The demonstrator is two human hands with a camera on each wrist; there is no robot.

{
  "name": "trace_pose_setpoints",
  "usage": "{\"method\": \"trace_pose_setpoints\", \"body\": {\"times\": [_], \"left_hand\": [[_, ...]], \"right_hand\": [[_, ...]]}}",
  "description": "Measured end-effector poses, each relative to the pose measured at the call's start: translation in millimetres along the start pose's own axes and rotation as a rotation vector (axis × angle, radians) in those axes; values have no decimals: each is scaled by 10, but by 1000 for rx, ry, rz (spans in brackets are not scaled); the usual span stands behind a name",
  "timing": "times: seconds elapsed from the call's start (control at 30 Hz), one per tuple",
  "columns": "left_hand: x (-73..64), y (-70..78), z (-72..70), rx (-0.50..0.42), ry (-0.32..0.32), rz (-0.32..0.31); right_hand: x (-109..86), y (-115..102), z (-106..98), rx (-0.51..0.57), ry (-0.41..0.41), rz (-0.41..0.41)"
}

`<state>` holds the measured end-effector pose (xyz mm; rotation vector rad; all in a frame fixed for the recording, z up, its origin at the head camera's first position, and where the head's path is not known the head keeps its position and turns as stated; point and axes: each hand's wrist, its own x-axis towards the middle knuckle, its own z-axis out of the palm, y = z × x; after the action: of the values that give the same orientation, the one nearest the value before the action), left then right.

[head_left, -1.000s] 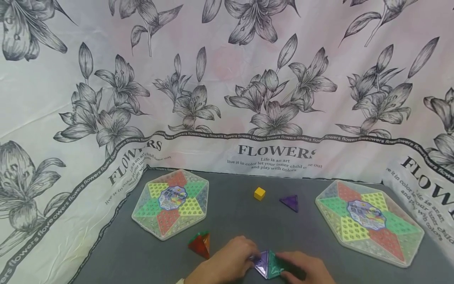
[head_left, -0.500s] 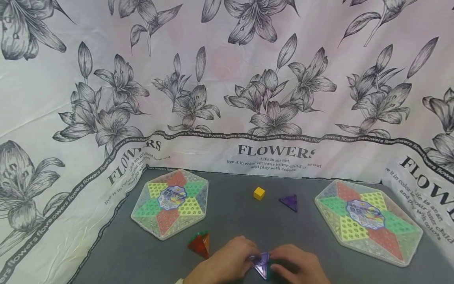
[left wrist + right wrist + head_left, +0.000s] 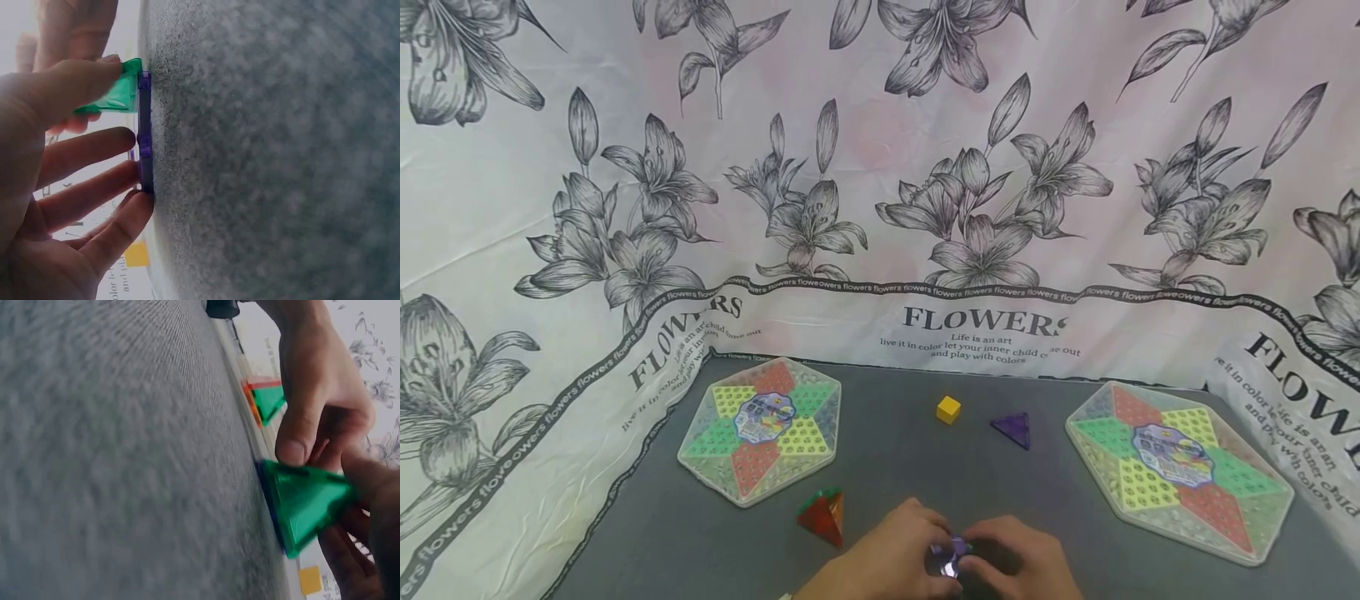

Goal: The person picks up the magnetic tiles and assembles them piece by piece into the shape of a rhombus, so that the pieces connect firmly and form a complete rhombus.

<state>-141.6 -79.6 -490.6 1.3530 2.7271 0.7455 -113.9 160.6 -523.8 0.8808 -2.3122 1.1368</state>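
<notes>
In the head view, both hands meet near the table's front edge. My left hand (image 3: 898,554) spreads thumb and fingers across purple triangular building tiles (image 3: 145,119), which lie flat on the grey table (image 3: 887,442); its thumb reaches a green triangular building tile (image 3: 312,503). That green tile rises from the purple ones, its lower edge along theirs. My right hand (image 3: 1026,554) pinches its upper point between thumb and fingers. From above, the hands hide most of the tiles, leaving a shiny purple patch visible between them.
A red, orange and green pyramid of tiles (image 3: 824,517) stands left of the hands. Farther back lie a yellow cube (image 3: 948,409) and a purple triangle (image 3: 1013,428). Hexagonal star-patterned game boards lie left (image 3: 760,429) and right (image 3: 1180,467). Flower-printed cloth (image 3: 880,208) encloses the table.
The green tile, flat beside the purple one a second ago, has been raised on edge by the right hand, which has moved left. The left hand's fingers have shifted slightly over the purple tiles.
</notes>
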Motion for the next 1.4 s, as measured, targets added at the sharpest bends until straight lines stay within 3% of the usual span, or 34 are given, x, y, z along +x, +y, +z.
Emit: {"method": "trace_pose_setpoints", "body": {"times": [0.1, 0.2, 0.33, 0.43, 0.53, 0.57, 0.67, 0.77, 0.8, 0.9, 1.03, 1.13, 1.27, 1.4], "left_hand": [[8, 7, -10, -13, -46, -44], [13, 12, -22, -17, -76, -65], [6, 10, -24, 20, -41, -14], [-4, 5, -26, 38, -5, 18], [-24, 5, -25, 38, 24, -19], [-28, -78, 65, 42, 44, -16], [-46, -85, 80, 20, 57, -56], [-59, -101, 93, -66, 61, -72], [-68, -21, 6, -100, 55, -97], [-89, -22, 4, -183, 81, -131], [-114, -15, 4, -223, 110, -184], [-124, -15, 7, -242, 107, -212], [-136, -67, 72, -238, 129, -181], [-144, -200, 223, -228, 167, -134]], "right_hand": [[-15, -6, -38, 36, -68, 56], [-26, 53, -73, 55, -104, 25], [-47, 182, -64, 11, -100, -73], [-72, 241, -39, -22, -103, -78], [-89, 229, -24, -43, -103, -32], [-91, 213, -20, -54, -94, -27], [-85, 150, -16, -104, -75, 3], [-84, 91, 12, -162, -68, 51], [-87, 78, 33, -177, -66, 71], [-81, 9, 88, -208, -81, 125], [-36, -76, 92, -152, -167, 188], [-4, -83, 35, -19, -244, 250], [23, -17, -68, 51, -226, 203], [97, 66, -225, -24, -151, 118]]}}
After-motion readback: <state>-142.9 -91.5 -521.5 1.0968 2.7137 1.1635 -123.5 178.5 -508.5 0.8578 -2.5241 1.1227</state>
